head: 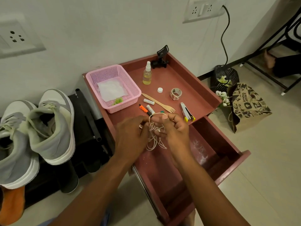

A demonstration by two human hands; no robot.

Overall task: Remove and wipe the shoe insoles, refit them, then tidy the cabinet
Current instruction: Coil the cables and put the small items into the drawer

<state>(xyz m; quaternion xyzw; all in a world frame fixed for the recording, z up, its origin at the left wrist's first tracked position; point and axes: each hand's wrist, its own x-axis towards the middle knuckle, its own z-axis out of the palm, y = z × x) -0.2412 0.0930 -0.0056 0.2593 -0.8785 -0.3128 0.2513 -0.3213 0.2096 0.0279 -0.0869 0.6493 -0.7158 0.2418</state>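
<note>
- Over the open drawer [211, 144], at about 6 o'clock from the cabinet top, both hands work a tangle of pale string [155, 136]. The left hand [130, 136] has its fingers curled in on the bundle, and the right hand [175, 129] pinches a loop that arches up between them. Holding it from both sides suggests winding or untangling, so that it can be stored neatly.
- The string hangs free below the hands, above the drawer's inside, which looks bare apart from pale scuffs. Judging by this, the drawer has been emptied for sorting.
- On the counter [187, 79], the tray-like cabinet top, the small things lie spread out singly, likely so each can be seen. A wooden fork [158, 103] and a battery [149, 101] lie near the middle. An orange marker [145, 110] and a white tube [150, 109] lie just beyond the hands. A stapler [187, 112] sits at 4 o'clock, a roll of tape [175, 93] at 3 o'clock, and a white cap [160, 90] beside it.
- A spray bottle [147, 74] stands upright at 12 o'clock without that cap, near a black phone clamp [160, 59] in the far corner.
- A pink basket [132, 82] at 10 o'clock holds a white cloth [112, 90] and something green, kept together probably as the wiping kit.
- The grey shoes [40, 128] stand well apart at 9 o'clock, on a black rack [88, 121]. Their insoles cannot be seen, so the tidying stage seems to be underway.
</note>
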